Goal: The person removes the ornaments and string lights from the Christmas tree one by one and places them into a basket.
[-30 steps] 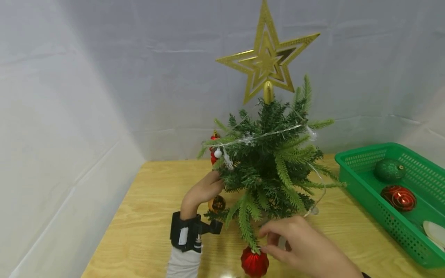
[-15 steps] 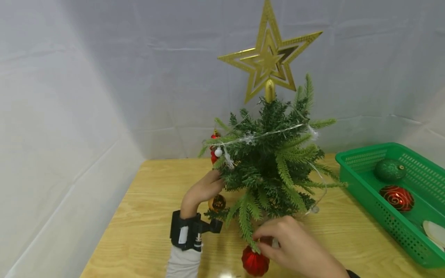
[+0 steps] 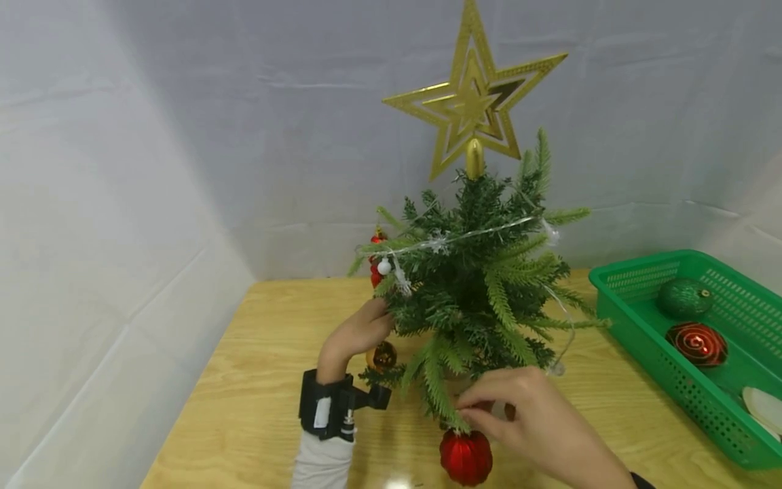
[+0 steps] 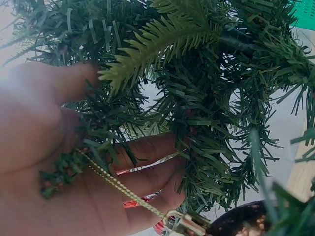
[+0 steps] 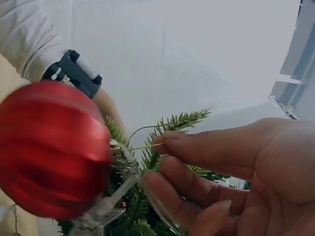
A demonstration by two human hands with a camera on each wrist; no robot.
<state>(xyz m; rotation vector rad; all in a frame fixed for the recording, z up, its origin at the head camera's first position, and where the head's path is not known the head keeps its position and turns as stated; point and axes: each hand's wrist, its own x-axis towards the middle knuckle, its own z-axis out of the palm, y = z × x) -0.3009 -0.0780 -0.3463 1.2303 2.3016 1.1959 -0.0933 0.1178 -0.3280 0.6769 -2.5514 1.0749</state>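
Note:
A small artificial Christmas tree (image 3: 458,285) with a gold star topper (image 3: 473,105) stands on the table. At its front, a ridged red bauble (image 3: 466,458) hangs by the tip of a low branch. My right hand (image 3: 531,421) pinches the bauble's thin gold cord between thumb and forefinger, beside that branch tip; the red bauble (image 5: 54,150) looms large in the right wrist view. My left hand (image 3: 360,333) reaches into the tree's left side, its fingers (image 4: 142,187) extended behind the needles and the thumb spread apart. A gold bead-like cord (image 4: 118,184) crosses its palm.
A green basket (image 3: 666,387) at the right holds a green bauble (image 3: 684,299), a red swirled bauble (image 3: 696,343) and a white piece (image 3: 764,407). A clear light string (image 3: 470,236) wraps the tree. A gold bauble (image 3: 381,356) and red ornament (image 3: 376,261) hang on the left.
My right hand shifted a little left, then back right, with its fingers at the branch tip. The red bauble and branch tip have swung slightly right. My left hand stays in place.

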